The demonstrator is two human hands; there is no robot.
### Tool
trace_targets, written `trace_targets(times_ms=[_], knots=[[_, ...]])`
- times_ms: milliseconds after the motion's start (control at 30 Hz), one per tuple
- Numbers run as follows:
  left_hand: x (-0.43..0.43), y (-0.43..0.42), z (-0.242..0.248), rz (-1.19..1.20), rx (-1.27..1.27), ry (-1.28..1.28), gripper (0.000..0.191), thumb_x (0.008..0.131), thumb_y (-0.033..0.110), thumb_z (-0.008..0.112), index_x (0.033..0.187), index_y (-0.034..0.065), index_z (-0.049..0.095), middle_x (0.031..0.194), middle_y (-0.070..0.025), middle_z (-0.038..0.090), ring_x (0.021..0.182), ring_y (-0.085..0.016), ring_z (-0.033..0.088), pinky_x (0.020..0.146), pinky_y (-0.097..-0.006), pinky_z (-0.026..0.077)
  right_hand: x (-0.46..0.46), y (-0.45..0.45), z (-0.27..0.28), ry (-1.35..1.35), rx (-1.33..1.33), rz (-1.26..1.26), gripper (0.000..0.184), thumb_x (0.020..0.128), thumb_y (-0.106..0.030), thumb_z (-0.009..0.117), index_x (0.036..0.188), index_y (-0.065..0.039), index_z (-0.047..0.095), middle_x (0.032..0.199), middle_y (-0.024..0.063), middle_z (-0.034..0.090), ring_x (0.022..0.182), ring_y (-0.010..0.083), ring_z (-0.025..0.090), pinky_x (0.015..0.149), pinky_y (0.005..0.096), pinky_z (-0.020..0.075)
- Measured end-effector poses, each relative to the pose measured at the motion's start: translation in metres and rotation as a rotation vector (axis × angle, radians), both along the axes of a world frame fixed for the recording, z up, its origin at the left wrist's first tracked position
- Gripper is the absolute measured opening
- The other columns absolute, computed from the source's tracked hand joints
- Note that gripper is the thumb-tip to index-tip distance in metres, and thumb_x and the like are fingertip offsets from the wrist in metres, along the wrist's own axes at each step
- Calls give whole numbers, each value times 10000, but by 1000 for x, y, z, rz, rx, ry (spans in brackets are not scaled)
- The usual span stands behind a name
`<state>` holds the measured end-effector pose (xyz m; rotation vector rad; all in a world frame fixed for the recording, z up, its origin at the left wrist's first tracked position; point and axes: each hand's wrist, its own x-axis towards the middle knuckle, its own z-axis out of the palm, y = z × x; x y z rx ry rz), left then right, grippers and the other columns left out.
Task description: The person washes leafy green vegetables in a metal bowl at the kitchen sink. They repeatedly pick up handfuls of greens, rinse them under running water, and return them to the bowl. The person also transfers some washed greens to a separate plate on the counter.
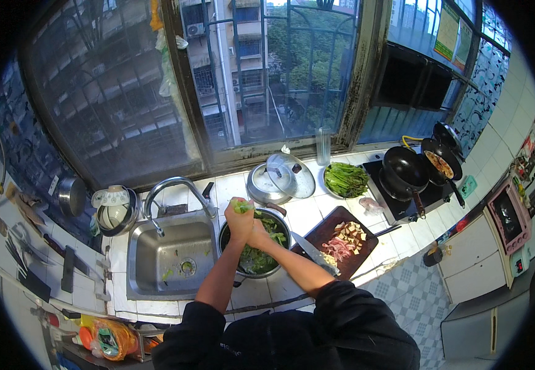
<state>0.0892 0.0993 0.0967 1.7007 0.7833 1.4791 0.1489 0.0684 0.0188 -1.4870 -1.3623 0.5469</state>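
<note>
Chopped leafy greens are squeezed between my left hand [240, 224] and my right hand [258, 234], which are pressed together above the left part of a metal pot [288, 240]. More wet greens [258, 259] lie in the pot. Just right of it, a dark cutting board [360, 263] holds sliced pink meat [338, 249], diced brown-edged cubes [351, 233] and chopped pale bits [330, 260]. A knife [311, 249] lies across the board's left side. Behind the board stands a plate of green leafy vegetables [345, 179].
Left of the pot is a steel sink [175, 259] with a curved faucet [175, 180] and green scraps. Bowls [114, 212] stand beyond it. Metal and glass lids [272, 182] sit behind the pot. At right, a black wok [404, 171] and a pan of food [441, 162] stand on the stove.
</note>
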Motion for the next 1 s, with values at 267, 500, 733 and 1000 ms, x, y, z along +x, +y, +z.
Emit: trace_targets(times_ms=[267, 500, 733, 1000], knots=[[-9, 2, -1, -330, -326, -128, 264, 726, 85, 708, 924, 4, 553, 817, -44, 605, 738, -114, 567, 666, -260, 463, 7, 3, 6, 22, -5, -17, 310, 687, -236, 641, 915, -31, 593, 835, 222, 611, 839, 387, 578, 696, 419, 461], [-29, 14, -20, -479, -424, -143, 341, 779, 70, 646, 1074, -27, 505, 1029, -123, 590, 953, -200, 582, 804, -310, 468, 6, 7, 17, 32, 40, 187, 409, 646, -184, 705, 1000, -40, 558, 978, 182, 600, 926, 324, 566, 780, 384, 442], [-21, -2, 14, -356, -331, -151, 144, 799, 90, 625, 898, 19, 549, 732, -37, 577, 676, -147, 576, 652, -292, 465, 15, -11, 50, 408, -122, 345, 456, 644, -97, 727, 1046, -13, 527, 962, 66, 588, 920, 155, 533, 771, 290, 438], [7, 3, 14, -93, -182, -105, 156, 758, 115, 689, 738, -1, 586, 652, -8, 579, 596, -76, 515, 533, -251, 407, 12, 8, 22, 53, 52, 166, 289, 712, -205, 635, 929, -16, 604, 828, 178, 634, 799, 340, 610, 687, 401, 468]])
